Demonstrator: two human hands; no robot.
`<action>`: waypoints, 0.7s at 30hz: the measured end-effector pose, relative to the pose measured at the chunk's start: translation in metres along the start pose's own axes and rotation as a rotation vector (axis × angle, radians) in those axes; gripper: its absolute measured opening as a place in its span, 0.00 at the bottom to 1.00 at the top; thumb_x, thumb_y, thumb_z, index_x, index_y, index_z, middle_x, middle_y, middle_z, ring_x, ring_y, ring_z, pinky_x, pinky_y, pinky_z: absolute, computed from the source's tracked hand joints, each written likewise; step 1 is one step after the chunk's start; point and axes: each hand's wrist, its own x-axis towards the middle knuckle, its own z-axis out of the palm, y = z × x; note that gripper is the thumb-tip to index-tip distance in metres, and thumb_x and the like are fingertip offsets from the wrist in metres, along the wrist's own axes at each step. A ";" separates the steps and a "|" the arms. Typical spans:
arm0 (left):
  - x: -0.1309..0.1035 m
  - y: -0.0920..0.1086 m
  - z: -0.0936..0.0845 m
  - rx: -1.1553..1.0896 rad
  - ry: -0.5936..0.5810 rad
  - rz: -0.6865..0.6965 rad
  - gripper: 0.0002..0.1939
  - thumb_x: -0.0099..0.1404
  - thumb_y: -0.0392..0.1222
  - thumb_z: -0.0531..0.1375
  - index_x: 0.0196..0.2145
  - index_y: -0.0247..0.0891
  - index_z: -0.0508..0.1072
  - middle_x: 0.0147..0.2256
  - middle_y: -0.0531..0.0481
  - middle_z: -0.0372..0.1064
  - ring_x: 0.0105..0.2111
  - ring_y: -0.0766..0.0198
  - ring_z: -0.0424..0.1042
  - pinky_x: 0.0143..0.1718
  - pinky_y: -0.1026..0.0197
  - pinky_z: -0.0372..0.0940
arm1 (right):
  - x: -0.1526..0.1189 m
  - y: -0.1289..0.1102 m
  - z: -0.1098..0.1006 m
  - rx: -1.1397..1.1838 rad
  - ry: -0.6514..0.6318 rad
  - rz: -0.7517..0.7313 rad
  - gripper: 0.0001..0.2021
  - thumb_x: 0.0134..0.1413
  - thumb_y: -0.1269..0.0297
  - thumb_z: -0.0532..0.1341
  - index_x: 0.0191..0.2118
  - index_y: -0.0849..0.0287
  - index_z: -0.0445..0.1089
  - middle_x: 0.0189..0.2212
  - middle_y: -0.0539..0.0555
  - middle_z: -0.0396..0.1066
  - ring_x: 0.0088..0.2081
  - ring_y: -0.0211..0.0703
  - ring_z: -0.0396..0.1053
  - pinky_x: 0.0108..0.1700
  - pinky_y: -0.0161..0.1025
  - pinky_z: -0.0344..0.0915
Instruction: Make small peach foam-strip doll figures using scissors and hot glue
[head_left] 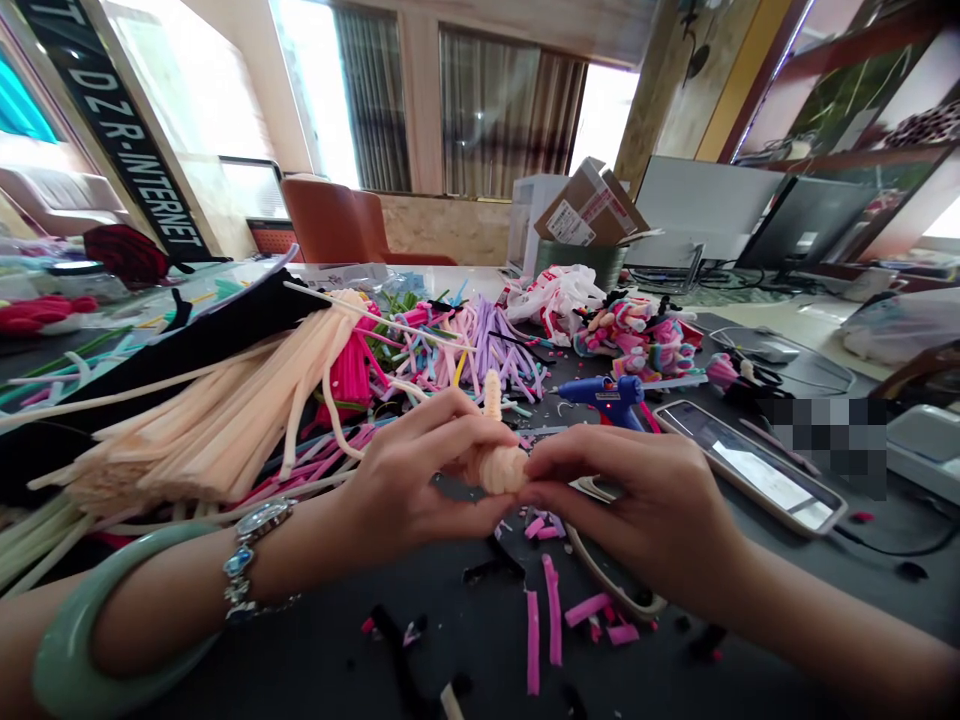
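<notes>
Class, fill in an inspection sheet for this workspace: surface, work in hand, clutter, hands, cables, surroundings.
Surface: dark table, littered with scraps.
Work in hand: cream coiled piece.
Clutter: pink offcuts below the hands; cream stems bundled at left; blue glue gun and phone at right.
Left hand: fingers around the coiled piece.
Right hand: fingers pinching its right side.
Cables: dark cable beside the phone; its far end is out of view.
Surroundings: orange chair, cardboard box and monitors behind.
</notes>
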 end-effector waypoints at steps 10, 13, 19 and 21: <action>-0.002 0.001 0.000 -0.052 -0.126 -0.164 0.15 0.57 0.40 0.65 0.42 0.39 0.70 0.35 0.51 0.64 0.34 0.67 0.66 0.34 0.65 0.63 | -0.002 0.010 0.006 -0.036 0.041 -0.025 0.03 0.50 0.73 0.65 0.33 0.61 0.71 0.27 0.47 0.74 0.28 0.30 0.70 0.31 0.25 0.63; -0.002 0.001 0.001 -0.072 -0.138 -0.190 0.13 0.58 0.39 0.64 0.41 0.39 0.70 0.35 0.51 0.64 0.35 0.67 0.66 0.35 0.66 0.63 | -0.005 0.012 0.009 -0.077 0.071 -0.069 0.02 0.52 0.73 0.64 0.33 0.61 0.70 0.29 0.48 0.74 0.30 0.32 0.71 0.34 0.26 0.63; -0.003 0.001 0.003 -0.103 -0.115 -0.182 0.11 0.59 0.38 0.63 0.41 0.38 0.70 0.35 0.50 0.64 0.35 0.67 0.66 0.34 0.65 0.63 | -0.010 0.012 0.015 -0.192 0.138 -0.086 0.03 0.53 0.71 0.64 0.32 0.59 0.69 0.27 0.47 0.73 0.28 0.32 0.71 0.33 0.29 0.63; -0.003 0.001 0.003 -0.108 -0.108 -0.178 0.11 0.59 0.37 0.63 0.41 0.38 0.70 0.35 0.50 0.64 0.34 0.67 0.66 0.34 0.65 0.63 | -0.011 0.011 0.017 -0.213 0.159 -0.111 0.03 0.54 0.71 0.63 0.33 0.60 0.68 0.28 0.47 0.73 0.28 0.32 0.70 0.33 0.28 0.63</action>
